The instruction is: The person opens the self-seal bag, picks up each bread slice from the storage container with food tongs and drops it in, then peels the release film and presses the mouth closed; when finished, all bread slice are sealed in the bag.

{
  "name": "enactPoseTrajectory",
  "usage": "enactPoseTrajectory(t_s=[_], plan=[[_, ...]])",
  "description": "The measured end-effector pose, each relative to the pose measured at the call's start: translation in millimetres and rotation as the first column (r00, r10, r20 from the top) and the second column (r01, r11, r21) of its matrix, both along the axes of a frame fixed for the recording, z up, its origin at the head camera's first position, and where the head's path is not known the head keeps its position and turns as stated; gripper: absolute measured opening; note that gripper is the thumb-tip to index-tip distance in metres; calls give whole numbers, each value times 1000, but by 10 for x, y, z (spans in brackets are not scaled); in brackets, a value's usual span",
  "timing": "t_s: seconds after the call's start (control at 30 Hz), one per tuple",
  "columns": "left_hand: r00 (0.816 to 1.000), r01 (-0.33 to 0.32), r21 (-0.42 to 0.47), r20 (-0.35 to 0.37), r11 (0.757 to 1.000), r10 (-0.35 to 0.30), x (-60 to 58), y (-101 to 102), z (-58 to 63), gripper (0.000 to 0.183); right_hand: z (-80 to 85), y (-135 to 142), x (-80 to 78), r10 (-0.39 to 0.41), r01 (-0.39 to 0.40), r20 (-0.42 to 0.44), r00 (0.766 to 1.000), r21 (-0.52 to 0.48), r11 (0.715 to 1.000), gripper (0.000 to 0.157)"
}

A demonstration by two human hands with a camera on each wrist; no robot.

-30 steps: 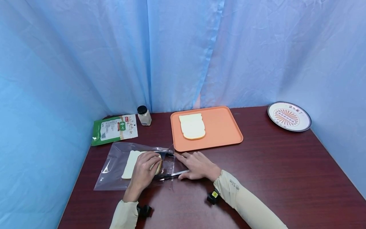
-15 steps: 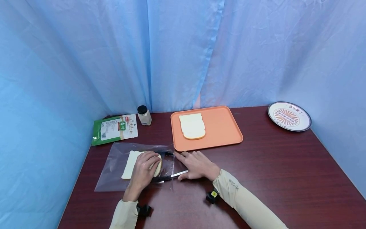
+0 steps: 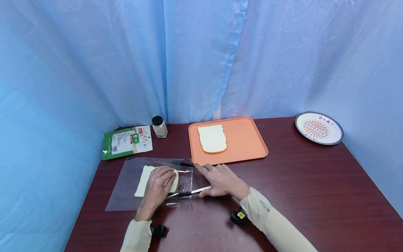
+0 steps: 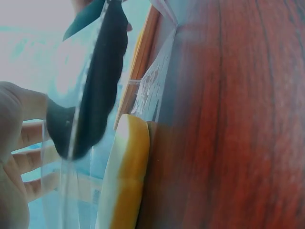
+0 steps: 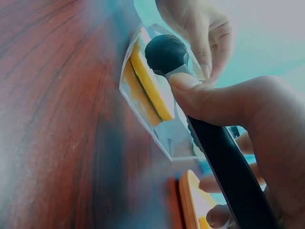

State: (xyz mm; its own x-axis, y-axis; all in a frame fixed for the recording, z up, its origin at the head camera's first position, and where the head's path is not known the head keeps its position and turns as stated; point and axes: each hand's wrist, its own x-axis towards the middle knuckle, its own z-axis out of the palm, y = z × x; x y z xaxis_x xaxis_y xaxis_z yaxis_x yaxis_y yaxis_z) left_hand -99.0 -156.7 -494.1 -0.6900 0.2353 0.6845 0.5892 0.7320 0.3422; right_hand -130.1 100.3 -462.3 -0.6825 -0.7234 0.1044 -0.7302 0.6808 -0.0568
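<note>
A clear plastic bag (image 3: 121, 190) lies flat at the left front with a slice of bread (image 3: 143, 183) inside it. My left hand (image 3: 155, 183) is over the slice's right end, finger and thumb pinching the upper plastic layer. My right hand (image 3: 221, 182) grips black-tipped metal tongs (image 3: 200, 189), their arms spread, at the bag's open right end. In the left wrist view one dark scalloped tong tip (image 4: 102, 90) stands close above the yellow-crusted bread (image 4: 131, 167). The right wrist view shows my thumb pressing along the tongs (image 5: 233, 176); the bread (image 5: 150, 88) lies within the bag.
Behind the hands, an orange tray (image 3: 245, 140) carries another slice of bread (image 3: 212, 138). A green and white pouch (image 3: 124, 142) and a black-lidded jar (image 3: 159, 128) stand at the back left. A patterned plate (image 3: 318, 128) sits far right. Blue curtains (image 3: 201, 59) surround the table.
The tongs' arms have spread wider, the far tip moving away toward the tray. My right hand has shifted slightly right. My left hand and the bread have stayed nearly still.
</note>
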Motion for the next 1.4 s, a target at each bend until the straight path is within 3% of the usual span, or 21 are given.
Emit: enactPoseTrajectory(t_s=[0.27,0.43,0.73,1.03,1.4], plan=[[1000,-6,-6,17,1000,6,-3,3,26,12,6,240,92,-50,50,-12,999,-39,998,100],[1000,3,1,11,1000,-3,-8,-7,15,13,22,426,173,-116,118,29,993,-69,991,102],[1000,2,8,10,1000,-2,-6,-17,-2,13,68,676,243,-276,278,36,960,-159,947,104],[1000,-6,7,30,1000,6,-3,-12,10,14,33,690,249,-471,479,91,877,-215,851,104],[1000,-6,9,29,1000,6,-10,0,15,14,-42,569,262,-664,692,196,722,-194,695,102]])
